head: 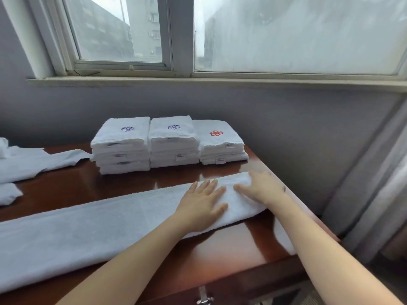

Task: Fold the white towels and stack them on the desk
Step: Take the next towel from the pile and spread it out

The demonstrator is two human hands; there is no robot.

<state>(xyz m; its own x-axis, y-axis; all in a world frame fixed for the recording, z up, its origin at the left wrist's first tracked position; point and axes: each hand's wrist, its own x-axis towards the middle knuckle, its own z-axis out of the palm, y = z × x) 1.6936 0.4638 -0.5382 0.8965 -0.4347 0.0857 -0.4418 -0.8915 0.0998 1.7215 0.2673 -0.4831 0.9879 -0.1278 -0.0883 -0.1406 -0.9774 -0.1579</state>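
On desk (198,249) | towel strip (88,225) runs left-to-right | left hand (201,205), right hand (262,188): fingers (208,184) flat on it

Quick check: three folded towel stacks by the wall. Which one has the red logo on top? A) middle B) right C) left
B: the right stack carries a red logo, while the left stack and middle stack show dark blue ones.

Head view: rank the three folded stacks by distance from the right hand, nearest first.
1. Red-logo stack, rightmost, just behind the right hand.
2. Middle stack, centre of the row.
3. Left stack, far end of the row.
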